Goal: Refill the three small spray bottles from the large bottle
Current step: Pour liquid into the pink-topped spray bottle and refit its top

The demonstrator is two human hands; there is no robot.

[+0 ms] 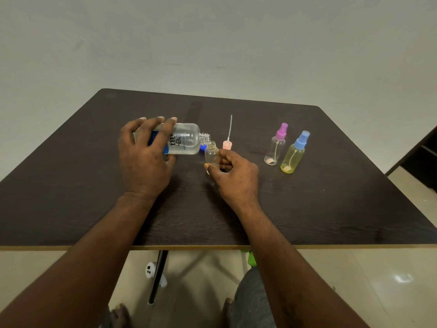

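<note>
I see large clear plastic bottle (186,138) left, small clear uncapped bottle (211,153) at its mouth, pink spray cap (227,145) right, purple-capped bottle (275,147), blue-capped bottle (294,155) rightmost.

A dark wood-grain tabletop (331,209) with a pale edge band along its near side stands against a plain off-white wall (212,43). Beneath it, a black table leg (157,275) slants down to a glossy light tiled floor (378,280). A small white object (150,269) with dark dots sits just beside the leg. A green object (251,258) shows under the near edge. Dark furniture (423,157) stands at the right.
</note>
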